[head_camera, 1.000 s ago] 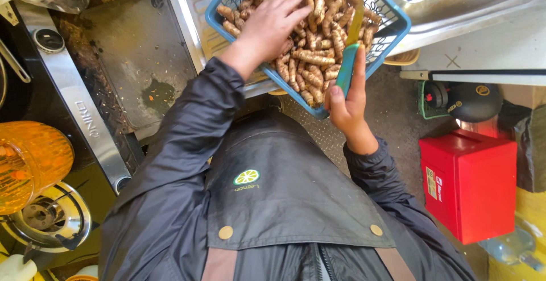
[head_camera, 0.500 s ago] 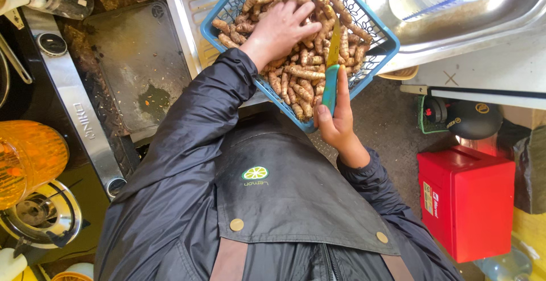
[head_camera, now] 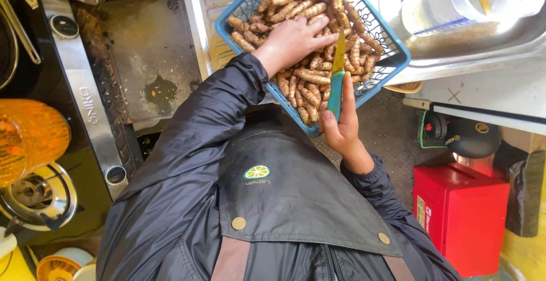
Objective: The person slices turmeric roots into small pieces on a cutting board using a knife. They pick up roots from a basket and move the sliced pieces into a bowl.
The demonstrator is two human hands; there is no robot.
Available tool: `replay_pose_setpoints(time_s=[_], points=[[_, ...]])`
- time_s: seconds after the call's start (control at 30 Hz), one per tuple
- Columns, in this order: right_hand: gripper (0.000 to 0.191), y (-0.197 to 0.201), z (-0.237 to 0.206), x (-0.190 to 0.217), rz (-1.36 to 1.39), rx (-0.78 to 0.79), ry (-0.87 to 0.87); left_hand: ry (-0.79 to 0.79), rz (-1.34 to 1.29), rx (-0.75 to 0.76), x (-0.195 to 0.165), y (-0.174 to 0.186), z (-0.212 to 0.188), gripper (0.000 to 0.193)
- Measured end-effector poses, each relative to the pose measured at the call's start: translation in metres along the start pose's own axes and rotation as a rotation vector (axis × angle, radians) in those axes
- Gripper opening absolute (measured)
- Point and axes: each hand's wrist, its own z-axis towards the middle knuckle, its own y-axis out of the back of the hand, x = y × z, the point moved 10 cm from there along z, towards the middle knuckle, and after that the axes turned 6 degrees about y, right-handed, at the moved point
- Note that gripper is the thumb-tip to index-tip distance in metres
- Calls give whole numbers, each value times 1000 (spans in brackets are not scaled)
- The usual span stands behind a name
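Observation:
A blue wire basket (head_camera: 392,65) full of brown turmeric roots (head_camera: 307,79) rests on the sink's drainboard edge in front of me. My left hand (head_camera: 293,41) lies palm down on the roots in the middle of the basket, fingers spread over them. At the basket's near rim, my right hand (head_camera: 341,127) grips a knife (head_camera: 336,82) by its teal handle. The yellow-stained blade points away from me over the roots.
A steel sink (head_camera: 483,48) at the upper right holds a white container (head_camera: 449,2). A red box (head_camera: 460,218) stands on the floor at right. A stove with a burner (head_camera: 34,196) and an orange lid (head_camera: 28,144) lies at left.
My left hand has slid further over the roots toward the knife. The right hand with the knife has kept its place at the basket's near rim.

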Motion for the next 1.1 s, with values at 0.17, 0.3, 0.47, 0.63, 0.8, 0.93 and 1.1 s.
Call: replay_pose_setpoints(time_s=[0.17, 0.3, 0.47, 0.63, 0.8, 0.93, 1.1], points=[[79, 2, -1, -1, 5, -11, 15, -65, 31, -56, -5, 9, -6, 29], [79, 3, -1, -2, 0, -15, 25, -50, -20, -57, -3, 15, -11, 30], [78, 6, 1, -2, -14, -23, 25, -17, -39, -12, -8, 5, -4, 31], [78, 7, 1, -3, -27, -42, 35, 41, -76, 90, 3, -4, -2, 35], [78, 12, 1, 2, 106, -105, 78, 226, -476, 222, 29, 6, -20, 29], [79, 17, 4, 7, 176, -142, 62, 227, -447, 426, 15, 1, -41, 36], [79, 18, 12, 17, 256, -137, 75, 173, -389, 319, -24, -5, -33, 65]])
